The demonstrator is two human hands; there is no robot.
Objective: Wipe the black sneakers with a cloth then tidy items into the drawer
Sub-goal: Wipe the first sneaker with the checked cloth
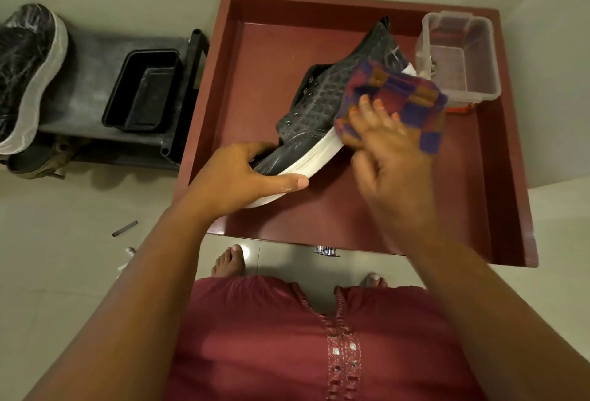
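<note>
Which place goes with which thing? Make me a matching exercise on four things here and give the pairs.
Things:
1. checked cloth
2. clear plastic box
3. black tray
4. second sneaker

Places:
A. far left on the grey rack
B. back right corner of the drawer
C. in the right hand, against the black sneaker that the left hand holds
D. on the grey rack, next to the drawer

Pairs: 1-C, 2-B, 3-D, 4-A
</note>
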